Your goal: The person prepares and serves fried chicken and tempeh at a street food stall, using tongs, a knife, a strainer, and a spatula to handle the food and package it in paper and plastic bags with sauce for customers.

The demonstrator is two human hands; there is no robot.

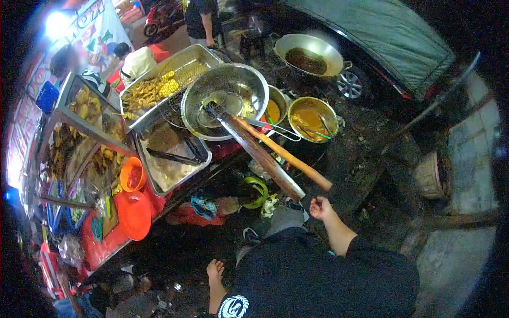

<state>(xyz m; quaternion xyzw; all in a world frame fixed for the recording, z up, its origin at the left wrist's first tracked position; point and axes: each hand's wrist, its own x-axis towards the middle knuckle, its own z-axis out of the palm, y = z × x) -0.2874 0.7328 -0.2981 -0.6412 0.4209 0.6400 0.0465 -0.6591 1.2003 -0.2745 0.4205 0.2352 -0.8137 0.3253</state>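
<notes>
My right hand [319, 208] hangs in front of my body, fingers loosely curled, with nothing visible in it. It is just below the lower ends of two long wooden handles, one dark brown [265, 159] and one lighter [289, 155], and appears apart from both. These handles lean across a large steel bowl [253, 85]. My left hand [215, 269] hangs low at my side, fingers slightly bent and holding nothing I can see. A steel tray [196, 172] with black tongs [175, 157] lies beyond it on the stall.
A glass case [85, 148] of fried food, a tray of skewers [183, 61], an orange cup [132, 174] and a red plate [133, 214] fill the stall. Pots of yellow sauce [313, 117] and a wok [310, 54] stand beyond. A parked car is behind; people are at upper left.
</notes>
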